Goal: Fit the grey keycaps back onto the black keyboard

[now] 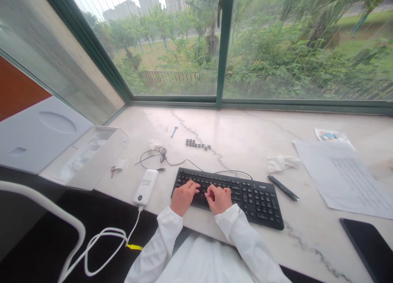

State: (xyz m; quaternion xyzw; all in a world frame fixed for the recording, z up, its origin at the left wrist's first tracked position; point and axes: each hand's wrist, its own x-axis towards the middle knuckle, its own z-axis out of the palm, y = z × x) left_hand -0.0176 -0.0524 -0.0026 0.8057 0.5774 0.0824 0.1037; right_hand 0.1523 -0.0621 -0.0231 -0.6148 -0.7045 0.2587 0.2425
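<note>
Keyboard (264,201): on the pale counter (245,131), near its front edge; uneven hand pressure could make it slide.
Left hand (183,197): fingers bent together over the keys; cannot tell whether they pinch anything.
Right hand (220,199): curled, thumb towards the left; its hold is unclear too, so a small piece could slip unseen.
Pen (283,187): beside the keyboard's right end; a nudge could roll it.
Keycaps (198,144): loose beyond the keyboard; a dragged black cable (163,153) might scatter them.
Power bank (146,187): at the edge; snagging its hanging white cable (106,230) could topple it.
</note>
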